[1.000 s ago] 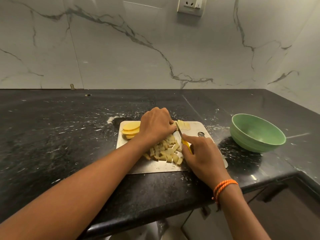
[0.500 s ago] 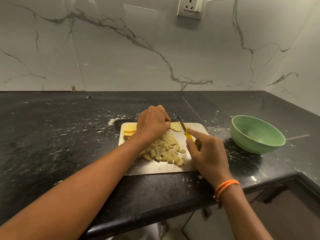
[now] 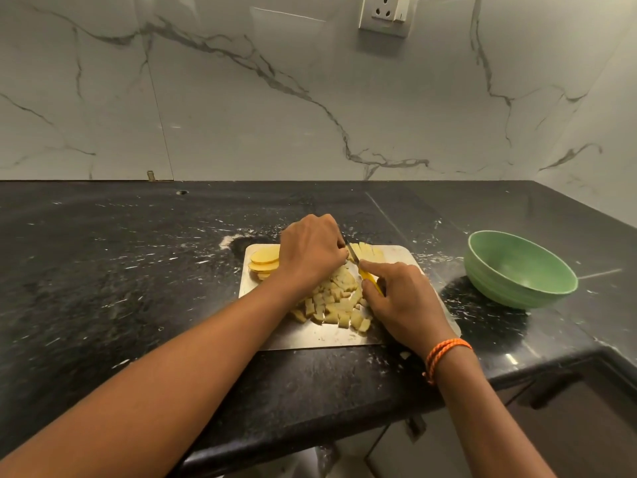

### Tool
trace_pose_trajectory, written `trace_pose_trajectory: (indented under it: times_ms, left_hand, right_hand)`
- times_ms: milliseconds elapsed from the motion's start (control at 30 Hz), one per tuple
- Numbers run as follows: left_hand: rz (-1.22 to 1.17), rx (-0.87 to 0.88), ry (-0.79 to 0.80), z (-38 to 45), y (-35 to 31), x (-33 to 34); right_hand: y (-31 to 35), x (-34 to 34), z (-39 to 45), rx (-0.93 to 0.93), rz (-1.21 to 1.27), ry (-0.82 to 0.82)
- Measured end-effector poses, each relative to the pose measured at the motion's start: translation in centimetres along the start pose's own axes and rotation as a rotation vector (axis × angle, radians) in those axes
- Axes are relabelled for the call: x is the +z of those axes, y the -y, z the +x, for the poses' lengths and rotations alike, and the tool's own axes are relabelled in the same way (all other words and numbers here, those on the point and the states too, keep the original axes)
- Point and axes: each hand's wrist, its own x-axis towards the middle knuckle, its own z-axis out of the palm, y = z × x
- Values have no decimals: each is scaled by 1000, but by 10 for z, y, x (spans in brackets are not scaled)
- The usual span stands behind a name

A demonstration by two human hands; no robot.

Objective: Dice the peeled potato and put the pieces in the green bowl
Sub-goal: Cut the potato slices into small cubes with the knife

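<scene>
A flat, shiny metal cutting board (image 3: 310, 336) with round corners lies in the middle of the frame on a black stone table (image 3: 120, 270) with white flecks. On the board sits a heap of small, pale yellow potato cubes (image 3: 332, 305), blocky and rough cut. At the board's left edge is a little stack of thin round potato slices (image 3: 263, 260), smooth and bright yellow. At the top of the board lie a few potato strips (image 3: 367, 251), side by side.

The left hand (image 3: 310, 253) is curled, knuckles up, and presses down on the potato near the strips; its fingertips are hidden, so I think it holds a piece, but I cannot be sure. The right hand (image 3: 400, 298) grips a knife (image 3: 362, 267) with a yellow handle, the first finger lying along the top. The thin blade points up toward the strips. An orange cord band (image 3: 444, 353) is on the right wrist.

The green bowl (image 3: 517, 288) stands at the right, round and ribbed on the outside, well apart from the board. The wall is white marble with grey veins. A white wall plug (image 3: 386, 12) is at the top.
</scene>
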Motion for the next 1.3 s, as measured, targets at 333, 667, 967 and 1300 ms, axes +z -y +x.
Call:
trace_pose_trajectory:
  times_ms: [333, 667, 967, 1300]
  left_hand:
    - [-54, 25, 26, 0, 3, -3]
    - [-141, 102, -21, 4, 10, 0]
    - [-210, 172, -5, 2, 4, -4]
    - [-199, 266, 96, 0, 2, -11]
  right_hand:
    - [-8, -26, -64, -8, 109, -35]
    - [-43, -43, -31, 27, 273, -113]
    - [-51, -42, -23, 43, 501, -31]
    - [-50, -44, -24, 85, 597, -66]
